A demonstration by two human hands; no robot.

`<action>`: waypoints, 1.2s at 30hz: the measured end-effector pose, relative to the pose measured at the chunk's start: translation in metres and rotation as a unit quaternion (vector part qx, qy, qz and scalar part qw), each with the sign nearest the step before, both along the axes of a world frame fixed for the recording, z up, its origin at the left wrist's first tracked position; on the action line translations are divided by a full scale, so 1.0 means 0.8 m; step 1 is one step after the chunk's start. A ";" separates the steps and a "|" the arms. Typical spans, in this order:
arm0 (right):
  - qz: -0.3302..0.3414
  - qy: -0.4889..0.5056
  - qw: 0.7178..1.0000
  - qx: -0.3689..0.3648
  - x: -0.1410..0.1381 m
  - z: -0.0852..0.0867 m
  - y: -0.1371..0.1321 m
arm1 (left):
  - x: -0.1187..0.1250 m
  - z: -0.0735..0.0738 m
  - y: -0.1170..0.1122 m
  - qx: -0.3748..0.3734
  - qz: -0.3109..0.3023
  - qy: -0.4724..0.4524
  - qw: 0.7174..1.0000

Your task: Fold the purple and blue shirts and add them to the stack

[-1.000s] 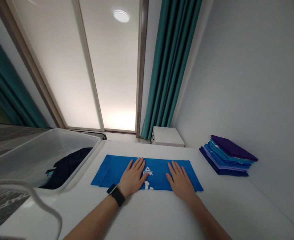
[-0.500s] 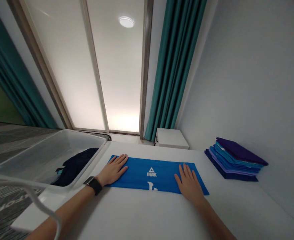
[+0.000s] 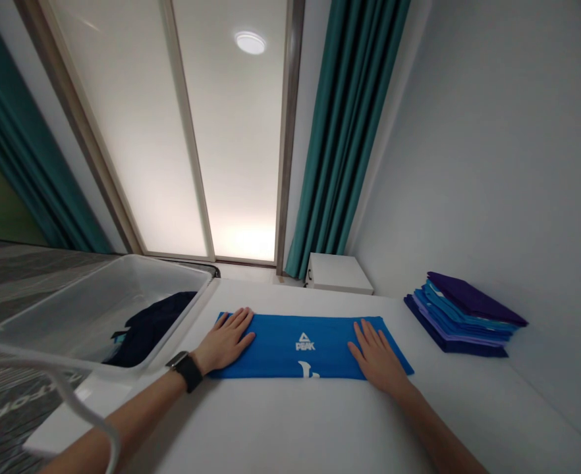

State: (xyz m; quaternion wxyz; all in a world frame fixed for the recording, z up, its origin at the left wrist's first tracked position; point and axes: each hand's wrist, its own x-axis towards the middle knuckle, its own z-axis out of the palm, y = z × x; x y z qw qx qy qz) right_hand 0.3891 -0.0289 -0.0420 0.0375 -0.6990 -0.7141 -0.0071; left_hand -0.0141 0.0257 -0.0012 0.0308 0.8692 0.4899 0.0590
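A blue garment point(image 3: 280, 339), folded into a long flat strip with white PEAK lettering, lies on the white table point(image 3: 290, 421). My left hand point(image 3: 226, 341) rests flat on its left end, fingers stretched out, with a dark watch point(image 3: 186, 370) on the wrist. Over the right end, my right hand point(image 3: 377, 355) lies palm down with its fingers spread. Neither hand grips the cloth. To the right stands a stack of folded clothes point(image 3: 463, 319) in blues and purples, apart from my right hand.
A translucent plastic bin point(image 3: 73, 309) at the table's left holds dark navy clothing point(image 3: 155, 329). A pale curved cable or tube point(image 3: 80, 405) crosses the lower left. Behind the table are a small white cabinet point(image 3: 340, 273) and a teal curtain point(image 3: 347, 138); a wall borders the right.
The blue strip has shifted slightly, its left part nearer to me and its right end a little farther away. Both hands have moved slightly with it and stay flat.
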 end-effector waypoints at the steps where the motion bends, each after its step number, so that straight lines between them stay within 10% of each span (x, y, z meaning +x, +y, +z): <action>1: -0.004 0.006 1.000 -0.005 -0.001 0.003 0.000 | 0.003 0.010 -0.001 -0.006 -0.034 -0.002 0.999; 9: -0.079 0.052 0.995 -0.016 -0.072 0.024 -0.003 | 0.035 0.051 0.002 -0.091 -0.346 -0.025 0.933; 36: 0.067 0.021 0.997 -0.032 -0.049 0.019 0.048 | 0.052 0.014 -0.062 -0.044 -0.213 -0.026 0.976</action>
